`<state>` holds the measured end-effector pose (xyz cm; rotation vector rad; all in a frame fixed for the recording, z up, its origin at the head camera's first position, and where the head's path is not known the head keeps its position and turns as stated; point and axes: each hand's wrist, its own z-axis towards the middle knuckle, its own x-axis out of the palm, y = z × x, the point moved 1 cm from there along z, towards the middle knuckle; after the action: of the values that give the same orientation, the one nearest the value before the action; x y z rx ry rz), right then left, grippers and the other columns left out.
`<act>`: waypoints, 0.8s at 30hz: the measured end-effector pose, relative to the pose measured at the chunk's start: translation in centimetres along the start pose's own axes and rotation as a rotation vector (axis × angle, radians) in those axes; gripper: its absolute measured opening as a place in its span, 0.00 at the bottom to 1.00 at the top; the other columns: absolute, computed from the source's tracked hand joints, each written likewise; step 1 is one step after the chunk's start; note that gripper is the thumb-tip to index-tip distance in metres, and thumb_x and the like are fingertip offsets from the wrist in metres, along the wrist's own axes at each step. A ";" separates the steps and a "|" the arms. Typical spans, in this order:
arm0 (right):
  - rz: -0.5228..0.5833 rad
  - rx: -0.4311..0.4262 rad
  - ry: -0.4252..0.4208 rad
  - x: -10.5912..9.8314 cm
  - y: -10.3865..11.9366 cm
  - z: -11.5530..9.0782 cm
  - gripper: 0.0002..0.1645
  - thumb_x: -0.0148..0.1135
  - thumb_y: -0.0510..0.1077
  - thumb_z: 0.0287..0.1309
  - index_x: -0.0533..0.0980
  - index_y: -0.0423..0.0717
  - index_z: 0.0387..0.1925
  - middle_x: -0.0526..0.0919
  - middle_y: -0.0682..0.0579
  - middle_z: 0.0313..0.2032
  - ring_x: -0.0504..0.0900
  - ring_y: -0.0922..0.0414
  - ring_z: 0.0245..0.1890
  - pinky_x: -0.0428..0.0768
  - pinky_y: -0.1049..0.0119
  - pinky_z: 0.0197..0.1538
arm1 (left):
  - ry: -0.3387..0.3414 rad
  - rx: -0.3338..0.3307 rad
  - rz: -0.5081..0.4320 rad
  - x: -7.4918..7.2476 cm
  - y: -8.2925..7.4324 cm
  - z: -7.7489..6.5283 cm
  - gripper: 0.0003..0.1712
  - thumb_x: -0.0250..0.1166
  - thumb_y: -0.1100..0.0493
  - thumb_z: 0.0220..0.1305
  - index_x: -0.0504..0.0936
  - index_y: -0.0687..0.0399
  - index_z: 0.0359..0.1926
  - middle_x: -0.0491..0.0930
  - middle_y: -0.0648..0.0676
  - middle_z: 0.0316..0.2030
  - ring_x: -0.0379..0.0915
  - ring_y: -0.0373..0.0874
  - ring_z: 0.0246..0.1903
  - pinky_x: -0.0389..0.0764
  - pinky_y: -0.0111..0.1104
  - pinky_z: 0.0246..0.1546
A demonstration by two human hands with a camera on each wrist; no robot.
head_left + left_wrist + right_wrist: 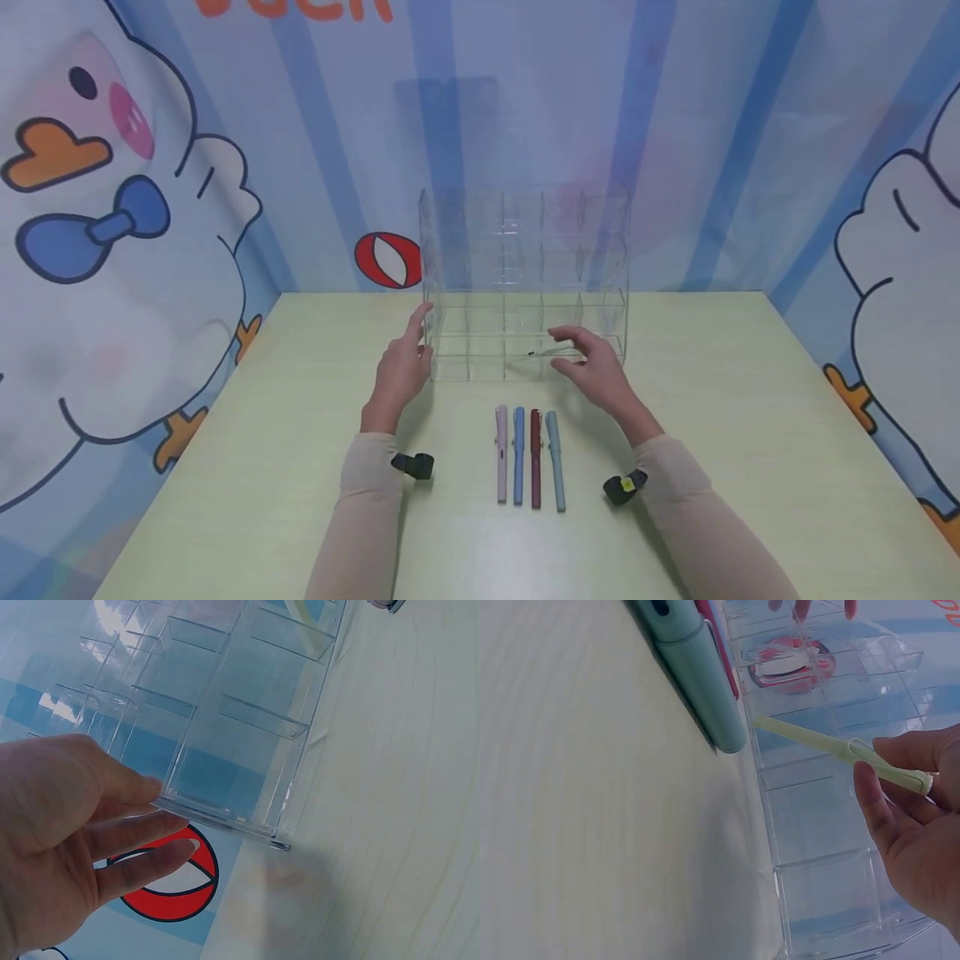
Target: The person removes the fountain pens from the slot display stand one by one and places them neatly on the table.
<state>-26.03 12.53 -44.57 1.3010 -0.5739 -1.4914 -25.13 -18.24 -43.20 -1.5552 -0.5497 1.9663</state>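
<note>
A clear acrylic organizer (522,335) with several compartments stands upright at the back of the table. My left hand (403,367) rests against its left side, fingers fairly straight; in the left wrist view, the thumb and fingers (150,862) touch the edge. My right hand (596,371) is before the lower right compartments. It pinches a pale green pen (814,740) by its clip end between thumb and fingers, the other end pointing left across the organizer's front. Four pens lie side by side nearer me: lilac (502,458), blue (519,458), dark red (536,462) and teal (556,462).
The pale table (247,467) ends at a striped cloth backdrop (352,125) with cartoon ducks (127,333), just behind the organizer. A red-and-white ball (367,260) is printed on the cloth left of it. Each wrist wears a small black camera (422,466).
</note>
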 end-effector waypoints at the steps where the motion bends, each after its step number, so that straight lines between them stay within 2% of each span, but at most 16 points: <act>1: -0.009 -0.008 0.003 0.1 -0.1 0.1 0.26 0.64 0.31 0.62 0.75 0.38 0.62 0.78 0.39 0.59 0.70 0.41 0.65 0.73 0.43 0.60 | -0.001 0.000 -0.001 0.0 0.0 0.0 0.41 0.59 0.65 0.72 0.51 0.39 0.77 0.73 0.66 0.63 0.80 0.61 0.52 0.83 0.44 0.31; 7: -0.045 -0.045 0.027 0.3 -0.2 0.5 0.23 0.62 0.29 0.62 0.76 0.38 0.59 0.79 0.38 0.56 0.78 0.42 0.56 0.66 0.42 0.67 | -0.001 -0.003 0.010 0.2 0.3 0.1 0.41 0.59 0.65 0.72 0.51 0.37 0.77 0.73 0.65 0.64 0.80 0.60 0.52 0.84 0.47 0.37; 13: -0.044 -0.042 0.054 0.4 -0.2 0.7 0.21 0.56 0.27 0.64 0.77 0.39 0.57 0.80 0.41 0.55 0.86 0.40 0.42 0.73 0.44 0.62 | -0.009 0.010 0.019 0.3 0.3 0.2 0.41 0.59 0.65 0.72 0.51 0.39 0.77 0.74 0.65 0.63 0.81 0.60 0.51 0.84 0.47 0.35; 16: -0.037 -0.050 0.058 0.5 -0.3 0.7 0.20 0.55 0.26 0.65 0.77 0.39 0.56 0.80 0.41 0.55 0.85 0.39 0.42 0.80 0.50 0.54 | -0.010 0.007 0.023 0.3 0.3 0.3 0.41 0.59 0.65 0.72 0.51 0.38 0.77 0.74 0.65 0.63 0.81 0.60 0.51 0.84 0.46 0.33; 19: -0.018 -0.045 0.062 0.6 -0.4 0.8 0.19 0.56 0.26 0.65 0.78 0.39 0.55 0.80 0.41 0.55 0.83 0.38 0.47 0.84 0.57 0.44 | -0.004 -0.004 0.028 0.3 0.3 0.3 0.42 0.59 0.65 0.72 0.51 0.37 0.77 0.74 0.65 0.63 0.81 0.60 0.51 0.83 0.45 0.33; 24: -0.003 -0.041 0.062 0.7 -0.6 0.8 0.18 0.57 0.26 0.65 0.79 0.39 0.53 0.80 0.42 0.55 0.81 0.40 0.51 0.84 0.64 0.40 | -0.001 -0.007 0.027 0.3 0.3 0.2 0.42 0.59 0.65 0.72 0.50 0.37 0.77 0.74 0.65 0.63 0.81 0.60 0.51 0.83 0.45 0.32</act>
<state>-26.97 11.94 -45.15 1.3113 -0.4990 -1.4531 -25.47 -18.28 -43.59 -1.5737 -0.5395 1.9873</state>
